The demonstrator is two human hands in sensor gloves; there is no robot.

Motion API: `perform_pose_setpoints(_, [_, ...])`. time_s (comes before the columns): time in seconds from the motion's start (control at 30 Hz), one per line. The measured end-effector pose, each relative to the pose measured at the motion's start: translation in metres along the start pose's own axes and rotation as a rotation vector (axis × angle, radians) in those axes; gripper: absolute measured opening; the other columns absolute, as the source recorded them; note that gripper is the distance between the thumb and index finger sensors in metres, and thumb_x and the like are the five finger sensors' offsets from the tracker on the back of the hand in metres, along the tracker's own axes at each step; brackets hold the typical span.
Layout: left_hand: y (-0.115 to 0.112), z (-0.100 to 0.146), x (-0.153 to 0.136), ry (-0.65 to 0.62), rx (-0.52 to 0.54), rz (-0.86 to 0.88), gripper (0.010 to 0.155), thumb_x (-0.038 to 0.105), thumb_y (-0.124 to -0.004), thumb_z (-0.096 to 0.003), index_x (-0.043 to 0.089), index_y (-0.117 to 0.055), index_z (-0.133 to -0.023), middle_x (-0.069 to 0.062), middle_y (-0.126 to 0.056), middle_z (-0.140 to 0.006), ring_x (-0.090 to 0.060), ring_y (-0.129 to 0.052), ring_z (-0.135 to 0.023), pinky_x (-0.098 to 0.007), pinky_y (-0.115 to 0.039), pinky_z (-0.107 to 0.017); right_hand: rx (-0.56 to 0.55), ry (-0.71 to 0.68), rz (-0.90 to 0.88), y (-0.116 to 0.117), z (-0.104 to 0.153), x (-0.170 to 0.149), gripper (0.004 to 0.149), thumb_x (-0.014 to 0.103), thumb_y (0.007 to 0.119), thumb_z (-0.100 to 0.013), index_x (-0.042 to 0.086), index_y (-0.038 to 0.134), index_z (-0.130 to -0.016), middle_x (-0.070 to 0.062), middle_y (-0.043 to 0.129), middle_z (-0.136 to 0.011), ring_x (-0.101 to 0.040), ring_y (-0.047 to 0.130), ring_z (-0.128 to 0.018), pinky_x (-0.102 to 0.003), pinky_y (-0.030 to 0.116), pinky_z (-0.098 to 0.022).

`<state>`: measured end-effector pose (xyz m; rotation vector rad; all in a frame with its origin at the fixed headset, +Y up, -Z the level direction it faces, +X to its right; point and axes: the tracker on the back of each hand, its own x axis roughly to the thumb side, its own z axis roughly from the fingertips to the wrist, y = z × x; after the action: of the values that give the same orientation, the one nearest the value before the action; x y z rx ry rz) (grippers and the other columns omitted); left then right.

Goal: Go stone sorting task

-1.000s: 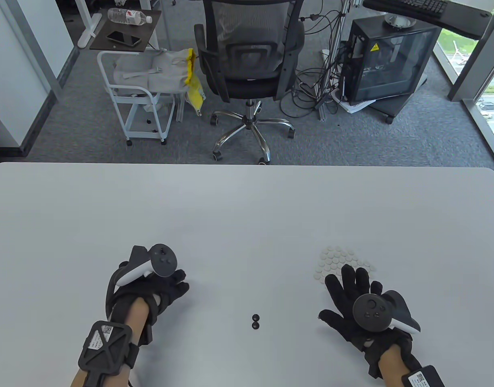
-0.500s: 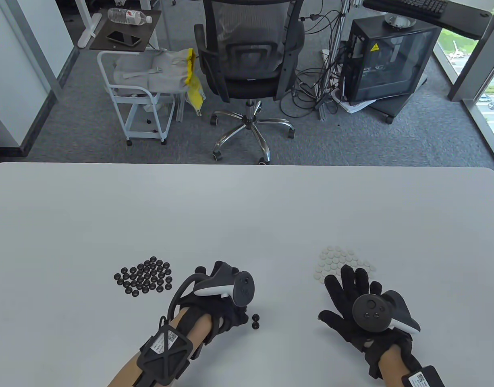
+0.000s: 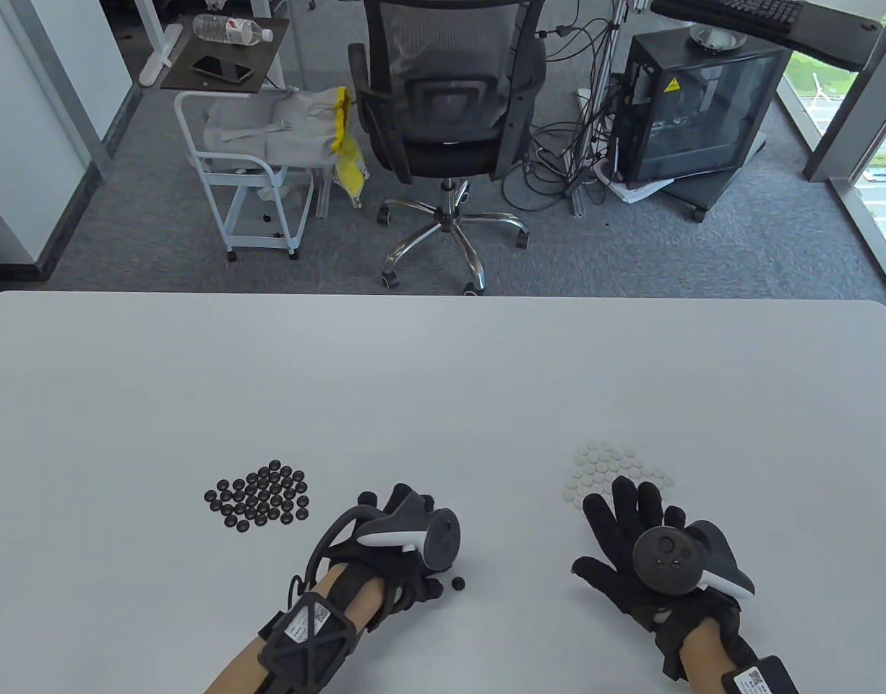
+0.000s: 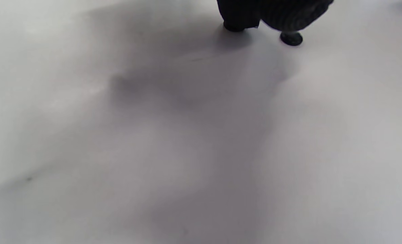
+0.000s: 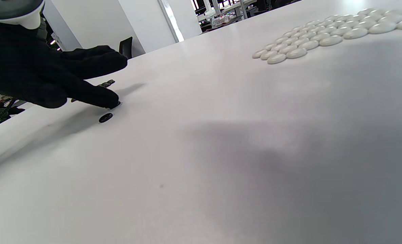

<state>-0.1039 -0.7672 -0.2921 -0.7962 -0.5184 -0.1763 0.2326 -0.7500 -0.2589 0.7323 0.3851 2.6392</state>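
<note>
1. Step in hand, as judged: the left hand [image 3: 396,549] is at the last two stray black stones at the bench's near centre, which must go to the black pile [image 3: 259,499] on the left. The white pile [image 3: 616,470] lies well apart on the right.
2. One loose black stone [image 3: 457,582] lies bare on the bench [image 3: 443,376], just beside the left hand's fingertips. In the left wrist view it sits clear of the glove.
3. A second black stone [image 5: 117,103] sits under a left fingertip, seen in the right wrist view; only its edge shows.
4. Left fingers [image 5: 95,96]: curled downward, one tip pressing or touching the second stone. Whether that stone is pinched between finger and thumb cannot be told; the tracker hides the grip from above.
5. Advice: the stones are low and smooth, so they should be pinched at the rim or slid to the pile; the loose stone must not be knocked away. Both could go in one pass.
6. The right hand [image 3: 634,538] lies flat with fingers spread, tips touching the near edge of the white pile; it holds nothing.
</note>
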Motion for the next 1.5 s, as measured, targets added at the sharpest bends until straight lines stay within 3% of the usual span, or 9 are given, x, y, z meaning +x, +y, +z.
perform_pose_setpoints(0.2, [-0.027, 0.041, -0.072, 0.158, -0.004, 0.125, 0.061, 0.052, -0.056, -0.0540, 0.034, -0.054, -0.113, -0.021, 0.010, -0.112, -0.053, 0.016, -0.092, -0.081, -0.003, -0.054, 0.012, 0.003, 0.004, 0.001, -0.001, 0.000, 0.085, 0.051, 0.051, -0.064, -0.005, 0.016, -0.117, -0.048, -0.007, -0.104, -0.070, -0.010, -0.087, -0.090, 0.006, -0.051])
perform_pose_setpoints(0.4, [-0.057, 0.074, -0.146, 0.340, 0.000, 0.278, 0.060, 0.049, -0.056, -0.0548, 0.035, -0.053, -0.113, -0.022, 0.010, -0.112, -0.053, 0.016, -0.092, -0.081, -0.002, -0.054, 0.030, 0.010, 0.010, 0.003, -0.004, -0.001, 0.085, 0.051, 0.051, -0.064, -0.005, 0.014, -0.117, -0.048, -0.007, -0.104, -0.070, -0.010, -0.087, -0.090, 0.006, -0.051])
perform_pose_setpoints(0.67, [-0.057, 0.065, -0.173, 0.354, 0.003, 0.408, 0.062, 0.048, -0.054, -0.0544, 0.037, -0.043, -0.114, -0.021, 0.017, -0.108, -0.052, 0.020, -0.090, -0.081, 0.000, -0.054, 0.060, 0.025, 0.010, 0.008, -0.007, -0.004, 0.085, 0.051, 0.051, -0.064, -0.005, 0.014, -0.117, -0.048, -0.007, -0.104, -0.070, -0.010, -0.086, -0.090, 0.006, -0.051])
perform_pose_setpoints(0.93, [-0.040, 0.057, -0.172, 0.362, 0.008, 0.414, 0.063, 0.048, -0.053, -0.0543, 0.035, -0.044, -0.115, -0.022, 0.018, -0.108, -0.053, 0.021, -0.090, -0.081, 0.000, -0.054, 0.051, 0.027, -0.003, 0.006, -0.006, -0.005, 0.085, 0.051, 0.051, -0.064, -0.005, 0.014, -0.117, -0.048, -0.008, -0.104, -0.070, -0.010, -0.086, -0.090, 0.006, -0.052])
perform_pose_setpoints(1.07, [-0.016, 0.064, -0.157, 0.325, 0.078, 0.395, 0.064, 0.050, -0.054, -0.0547, 0.031, -0.049, -0.116, -0.023, 0.014, -0.110, -0.054, 0.019, -0.091, -0.081, -0.001, -0.054, 0.042, 0.026, -0.006, 0.005, -0.005, -0.005, 0.085, 0.051, 0.051, -0.064, -0.005, 0.014, -0.117, -0.048, -0.008, -0.104, -0.070, -0.010, -0.086, -0.090, 0.006, -0.052])
perform_pose_setpoints(1.3, [0.021, 0.060, -0.078, 0.138, 0.097, 0.189, 0.063, 0.052, -0.056, -0.0547, 0.028, -0.064, -0.112, -0.024, 0.003, -0.115, -0.055, 0.010, -0.095, -0.082, -0.006, -0.056, 0.050, 0.029, 0.000, 0.005, -0.005, -0.005, 0.085, 0.051, 0.051, -0.065, -0.005, 0.014, -0.117, -0.048, -0.008, -0.104, -0.070, -0.010, -0.086, -0.090, 0.006, -0.051])
perform_pose_setpoints(1.5, [0.029, 0.044, -0.008, -0.027, 0.058, 0.043, 0.060, 0.051, -0.057, -0.0554, 0.029, -0.066, -0.111, -0.024, 0.000, -0.116, -0.055, 0.008, -0.096, -0.082, -0.008, -0.057, 0.050, 0.028, 0.000, 0.005, -0.005, -0.005, 0.085, 0.051, 0.051, -0.065, -0.005, 0.014, -0.117, -0.048, -0.007, -0.104, -0.070, -0.010, -0.086, -0.090, 0.006, -0.052])
